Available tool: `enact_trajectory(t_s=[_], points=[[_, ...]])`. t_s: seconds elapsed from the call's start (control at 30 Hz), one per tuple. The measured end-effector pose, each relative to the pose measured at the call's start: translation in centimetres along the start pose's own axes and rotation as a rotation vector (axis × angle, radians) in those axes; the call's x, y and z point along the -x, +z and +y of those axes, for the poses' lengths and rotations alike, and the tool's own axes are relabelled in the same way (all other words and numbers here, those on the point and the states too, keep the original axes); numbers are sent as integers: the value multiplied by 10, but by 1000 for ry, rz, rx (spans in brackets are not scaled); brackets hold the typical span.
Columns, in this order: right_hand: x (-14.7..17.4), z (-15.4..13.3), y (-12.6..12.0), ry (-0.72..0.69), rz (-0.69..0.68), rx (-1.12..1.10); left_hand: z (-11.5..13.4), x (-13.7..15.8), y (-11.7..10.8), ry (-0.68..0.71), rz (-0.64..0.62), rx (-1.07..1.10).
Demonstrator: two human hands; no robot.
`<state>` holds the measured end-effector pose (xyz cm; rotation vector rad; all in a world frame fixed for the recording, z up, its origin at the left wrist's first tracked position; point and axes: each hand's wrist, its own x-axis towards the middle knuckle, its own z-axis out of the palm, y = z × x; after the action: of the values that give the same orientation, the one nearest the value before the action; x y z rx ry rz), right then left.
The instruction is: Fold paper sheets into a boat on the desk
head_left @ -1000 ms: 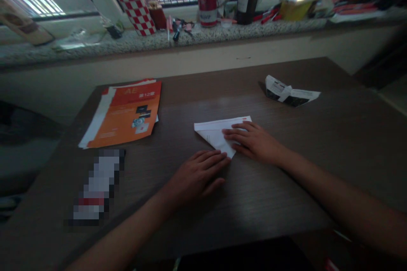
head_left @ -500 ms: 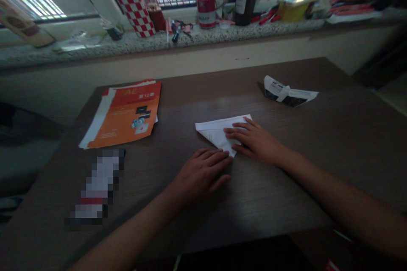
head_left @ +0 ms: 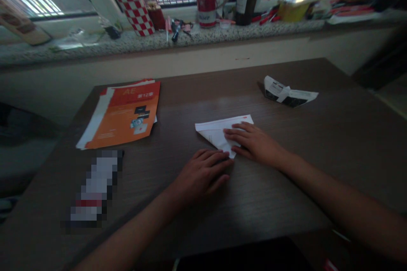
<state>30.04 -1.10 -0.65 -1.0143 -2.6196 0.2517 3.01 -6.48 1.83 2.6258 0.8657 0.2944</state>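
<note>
A sheet of white paper (head_left: 213, 129), folded into a triangle-like shape, lies flat on the brown table with its point toward me. On its right half rests my right hand (head_left: 249, 140), palm down, fingers stretched out and pressing lightly on the paper. My left hand (head_left: 206, 169) lies at the near point, its fingertips touching the lower edge of the paper and its thumb apart on the table. Both hands are open and grip nothing. The part of the paper beneath my right fingers is hidden.
A folded paper piece (head_left: 288, 93) stands at the back right. Orange and red booklets (head_left: 127, 112) lie at the left, with a blurred-out phone-shaped object (head_left: 98, 186) nearer me. Behind the table, the granite windowsill (head_left: 127, 46) carries a red can (head_left: 206, 6), a dark tube and other clutter.
My right fingers have shifted slightly toward me, uncovering the paper's upper right corner with a small red mark. My left hand and the paper have hardly moved.
</note>
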Motion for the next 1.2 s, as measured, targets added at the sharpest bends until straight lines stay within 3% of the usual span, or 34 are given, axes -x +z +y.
enact_trajectory(t_s=[0.27, 0.57, 1.2], points=[[0, -7, -5, 28, -15, -62, -3, 5, 5, -40, 41, 3], [2, -12, -4, 62, -20, -85, -9, 8, -1, -60, 26, -124], [2, -15, -2, 80, -7, -35, -19, 14, -4, -91, -27, -143]])
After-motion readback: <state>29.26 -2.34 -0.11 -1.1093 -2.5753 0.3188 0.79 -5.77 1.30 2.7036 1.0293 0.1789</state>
